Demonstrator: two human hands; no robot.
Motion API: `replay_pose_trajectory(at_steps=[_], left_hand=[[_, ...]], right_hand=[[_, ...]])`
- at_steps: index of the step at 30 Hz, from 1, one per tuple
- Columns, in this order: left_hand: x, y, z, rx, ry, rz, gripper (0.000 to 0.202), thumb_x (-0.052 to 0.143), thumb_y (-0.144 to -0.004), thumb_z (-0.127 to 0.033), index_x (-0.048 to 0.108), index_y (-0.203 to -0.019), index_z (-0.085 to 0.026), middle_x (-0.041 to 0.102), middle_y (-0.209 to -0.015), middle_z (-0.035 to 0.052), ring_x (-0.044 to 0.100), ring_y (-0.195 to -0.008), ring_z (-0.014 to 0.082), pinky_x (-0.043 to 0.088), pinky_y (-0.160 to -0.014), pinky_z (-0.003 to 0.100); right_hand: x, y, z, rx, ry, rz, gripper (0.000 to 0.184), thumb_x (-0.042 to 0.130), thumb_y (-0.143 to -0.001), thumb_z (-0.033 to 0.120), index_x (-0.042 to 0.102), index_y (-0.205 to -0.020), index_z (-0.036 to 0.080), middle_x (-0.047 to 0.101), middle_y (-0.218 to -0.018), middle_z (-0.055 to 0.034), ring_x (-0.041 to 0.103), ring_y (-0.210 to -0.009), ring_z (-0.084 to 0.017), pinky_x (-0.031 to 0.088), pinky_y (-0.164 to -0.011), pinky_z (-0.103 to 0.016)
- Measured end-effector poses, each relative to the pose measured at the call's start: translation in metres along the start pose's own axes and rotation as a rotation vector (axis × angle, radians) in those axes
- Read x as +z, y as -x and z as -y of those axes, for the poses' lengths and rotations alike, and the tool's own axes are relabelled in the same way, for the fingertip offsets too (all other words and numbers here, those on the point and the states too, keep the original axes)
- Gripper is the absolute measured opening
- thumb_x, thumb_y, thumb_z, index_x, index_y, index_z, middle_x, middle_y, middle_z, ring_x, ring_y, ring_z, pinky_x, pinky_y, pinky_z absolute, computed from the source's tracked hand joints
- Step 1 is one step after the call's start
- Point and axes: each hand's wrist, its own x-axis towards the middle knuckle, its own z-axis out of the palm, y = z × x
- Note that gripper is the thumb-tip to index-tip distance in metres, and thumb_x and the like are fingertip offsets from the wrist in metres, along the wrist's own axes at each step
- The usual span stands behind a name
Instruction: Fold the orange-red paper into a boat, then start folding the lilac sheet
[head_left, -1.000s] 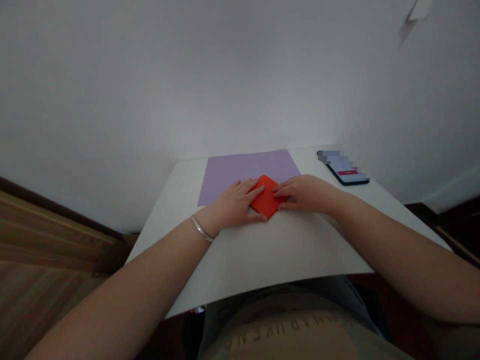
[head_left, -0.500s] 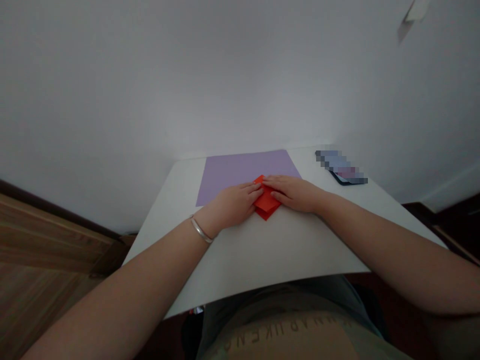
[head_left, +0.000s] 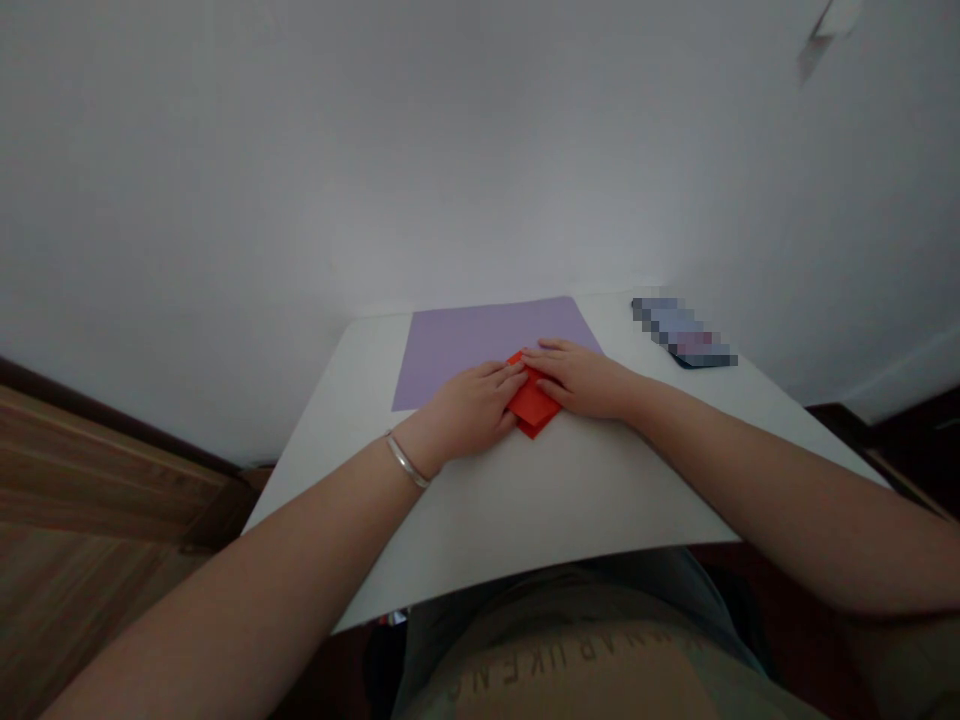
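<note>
A small folded red paper [head_left: 532, 405] lies on the white table [head_left: 540, 490], at the near edge of a lilac sheet [head_left: 480, 335]. My left hand [head_left: 469, 405], with a silver bangle on the wrist, rests flat on the paper's left side, fingers stretched toward the middle. My right hand [head_left: 581, 378] lies flat over the paper's right side, fingers pointing left and nearly meeting the left fingertips. Both hands press down on the paper and cover much of it.
A phone [head_left: 690, 335] lies at the table's far right, near the wall. A plain white wall rises right behind the table. Wooden furniture stands to the left, dark floor to the right. My lap is below the table's near edge.
The red paper shows smaller than a second ago, now folded over. My right hand has slid left across it, and both hands have closed in on its middle.
</note>
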Motion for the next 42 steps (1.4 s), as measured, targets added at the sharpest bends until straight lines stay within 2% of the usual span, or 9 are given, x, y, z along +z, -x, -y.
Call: replay_pose_trajectory(at_steps=[6,9,12,16,22,26,32,36,42], left_hand=[[-0.003,0.001,-0.001,-0.014,-0.018,0.031,0.049,0.044,-0.093,-0.029,0.046,-0.137,-0.008,0.052,-0.141,0.0133,0.048,-0.129,0.0229,0.034,-0.111,0.037],[-0.005,0.002,-0.002,-0.008,-0.057,0.039,0.047,0.044,-0.094,-0.025,0.046,-0.138,-0.008,0.051,-0.141,0.0138,0.049,-0.128,0.024,0.037,-0.109,0.039],[-0.006,0.002,-0.003,-0.021,-0.1,0.01,0.043,0.043,-0.094,-0.02,0.049,-0.136,-0.012,0.052,-0.141,0.0123,0.052,-0.124,0.025,0.043,-0.103,0.041],[-0.011,0.001,-0.002,0.011,-0.123,-0.06,0.039,0.045,-0.094,-0.017,0.052,-0.133,-0.013,0.056,-0.136,0.0114,0.054,-0.118,0.0252,0.046,-0.098,0.041],[-0.019,0.0,-0.002,0.059,-0.165,-0.107,0.03,0.047,-0.093,-0.015,0.059,-0.121,-0.011,0.064,-0.118,0.0128,0.057,-0.101,0.0227,0.049,-0.09,0.037],[-0.018,0.0,-0.004,0.088,-0.218,-0.101,0.028,0.046,-0.093,-0.014,0.06,-0.117,-0.012,0.063,-0.107,0.0127,0.057,-0.094,0.0218,0.049,-0.085,0.035],[-0.007,0.0,-0.003,0.168,-0.191,-0.074,0.033,0.045,-0.094,-0.016,0.055,-0.126,-0.014,0.061,-0.105,0.0114,0.055,-0.092,0.0209,0.049,-0.083,0.034],[-0.004,0.001,-0.002,0.194,-0.145,-0.032,0.029,0.048,-0.093,-0.017,0.06,-0.119,-0.014,0.061,-0.103,0.0107,0.055,-0.093,0.0208,0.049,-0.085,0.034],[-0.012,0.001,-0.003,0.139,-0.035,0.004,0.028,0.049,-0.095,-0.031,0.067,-0.111,-0.017,0.063,-0.101,0.0098,0.057,-0.091,0.0207,0.049,-0.086,0.034]], right_hand=[[-0.018,0.012,0.0,-0.07,-0.116,0.032,0.038,0.045,-0.089,0.02,0.065,-0.121,0.02,0.067,-0.122,-0.0078,0.058,-0.115,-0.023,0.041,-0.104,-0.043],[-0.018,0.017,-0.004,-0.075,-0.147,0.016,0.042,0.052,-0.089,0.03,0.06,-0.128,0.019,0.063,-0.128,-0.0098,0.057,-0.117,-0.024,0.041,-0.103,-0.043],[-0.018,0.018,-0.007,-0.079,-0.144,-0.06,0.054,0.062,-0.083,0.043,0.058,-0.131,0.018,0.06,-0.131,-0.0127,0.054,-0.12,-0.027,0.04,-0.103,-0.044],[-0.025,0.02,-0.006,-0.176,-0.145,-0.118,0.053,0.07,-0.077,0.046,0.064,-0.121,0.019,0.068,-0.115,-0.0117,0.058,-0.105,-0.025,0.043,-0.095,-0.041],[-0.035,0.025,0.001,-0.142,-0.076,-0.118,0.021,0.064,-0.082,0.037,0.067,-0.09,0.018,0.066,-0.086,-0.0073,0.057,-0.082,-0.021,0.044,-0.076,-0.033],[-0.037,0.025,0.006,-0.115,-0.037,-0.076,0.007,0.058,-0.081,0.024,0.062,-0.082,0.018,0.06,-0.079,-0.0047,0.052,-0.072,-0.017,0.038,-0.066,-0.028],[-0.036,0.024,0.012,-0.115,-0.013,-0.001,0.009,0.059,-0.076,0.019,0.061,-0.085,0.019,0.06,-0.081,-0.0042,0.054,-0.075,-0.017,0.036,-0.067,-0.028],[-0.034,0.023,0.014,-0.105,-0.034,0.044,0.008,0.061,-0.078,0.024,0.062,-0.083,0.019,0.063,-0.083,-0.0051,0.056,-0.077,-0.018,0.039,-0.068,-0.028],[-0.039,0.024,0.014,-0.084,-0.04,0.095,0.017,0.059,-0.084,0.033,0.068,-0.078,0.019,0.064,-0.079,-0.0048,0.057,-0.07,-0.017,0.039,-0.063,-0.028]])
